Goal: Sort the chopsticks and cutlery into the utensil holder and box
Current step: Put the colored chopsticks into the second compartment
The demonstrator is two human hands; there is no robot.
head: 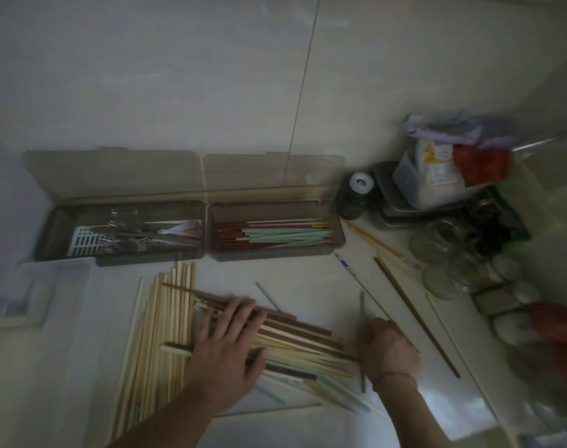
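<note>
Two open translucent boxes stand at the back of the counter. The left box [49, 231] holds metal cutlery and a white slotted piece. The right box [338, 234] holds red, pale green and light chopsticks lying lengthwise. In front lies a heap of mixed chopsticks [301, 344], beside a bundle of light bamboo chopsticks [159, 318] pointing away from me. My left hand [227, 347] lies flat on the heap, fingers spread. My right hand [387, 347] is closed around a single dark grey chopstick [362, 305] held nearly upright at the heap's right end.
A long dark chopstick [414, 315], thin bamboo sticks [372, 240] and a blue-patterned stick [346, 265] lie loose at the right. Beyond them stand a dark bottle [353, 202], a metal tray [392, 211] with a bagged container, and glass jars [437, 240]. A clear tub [49, 286] sits at the left.
</note>
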